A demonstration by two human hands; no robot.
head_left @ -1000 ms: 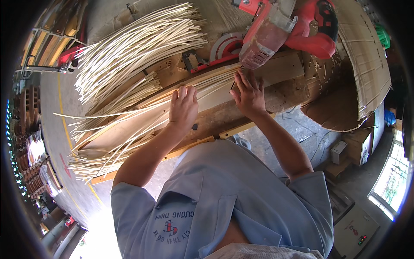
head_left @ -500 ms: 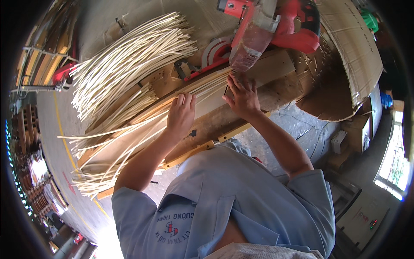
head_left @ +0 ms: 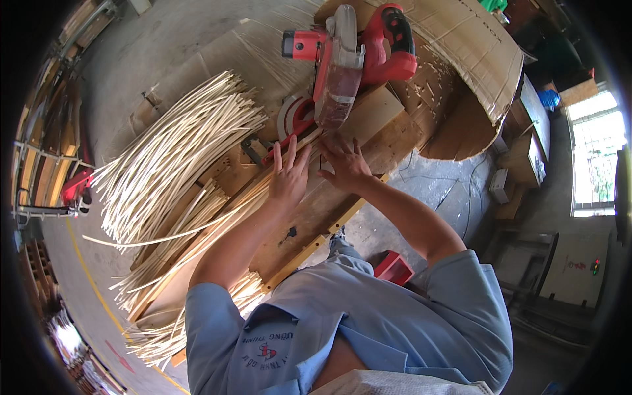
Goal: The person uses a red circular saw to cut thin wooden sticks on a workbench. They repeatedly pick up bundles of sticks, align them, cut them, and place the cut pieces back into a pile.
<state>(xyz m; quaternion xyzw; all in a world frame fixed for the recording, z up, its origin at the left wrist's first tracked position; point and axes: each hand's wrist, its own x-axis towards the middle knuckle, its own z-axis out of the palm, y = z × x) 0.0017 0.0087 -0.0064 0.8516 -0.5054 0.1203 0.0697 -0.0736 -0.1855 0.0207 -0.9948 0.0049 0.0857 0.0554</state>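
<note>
Pale, thin, rod-like wooden strips under the hands (head_left: 214, 236): running up from lower left toward the centre of the frame, along the brown wooden workbench (head_left: 299, 227); far ends hidden by fingers and saw.
Left hand (head_left: 288, 181): just left of centre, over the strips; fingers stretched and parted, no closed grip visible; cannot tell how firmly pressing.
Right hand (head_left: 347, 164): at centre, just below the saw; spread wide, thumb apart, laid near the strip ends; contact under the fingertips hidden.
Red-and-grey power saw with a dusty blade guard (head_left: 339, 82): at upper centre, directly above the right hand; blade not visible.
Large fanned bundle of pale strips (head_left: 181, 155): left of centre, above the bench.
Lower bundle of pale strips (head_left: 174, 337): at lower left, beside the left forearm.
Curved brown cardboard sheet (head_left: 471, 49): at upper right, beside the saw.
Red open box (head_left: 394, 268): on the floor, right of centre, more fully in view than half a second ago.
Just changed: left hand closer to right, fingers straighter and wider; view turned.
Meaning for the work: probably attention gathered at the saw end, with less guiding farther down the strips.
</note>
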